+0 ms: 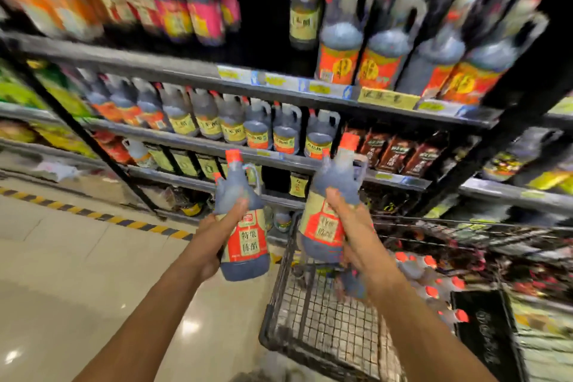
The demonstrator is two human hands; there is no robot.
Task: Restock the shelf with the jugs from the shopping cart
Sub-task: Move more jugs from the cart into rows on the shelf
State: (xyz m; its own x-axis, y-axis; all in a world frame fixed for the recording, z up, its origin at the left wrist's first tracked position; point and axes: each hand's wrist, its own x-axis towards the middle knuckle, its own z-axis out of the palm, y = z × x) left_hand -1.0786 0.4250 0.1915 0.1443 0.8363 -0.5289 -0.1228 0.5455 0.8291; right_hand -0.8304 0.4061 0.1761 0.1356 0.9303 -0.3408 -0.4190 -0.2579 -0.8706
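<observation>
Both jugs in hand, held up between the shopping cart (313, 322) and the shelf (198, 75).

My left grip (217, 239) is clenched round the body of the left jug (248, 245), fingers reaching up over its shoulder, palm against its lower side. The jug tilts a little, red cap toward the shelf. My right grip (353, 232) grasps the right jug (322, 228) from the right side, fingers curled across the top of its label, cap up. The two jugs are near each other but apart, both in the air. The right one hangs over the front end of the cart, the left one just beside it over the floor (77, 257). More red-capped jugs (434, 284) lie in the cart basket. The picture is blurred, so I cannot tell where my thumbs sit.
</observation>
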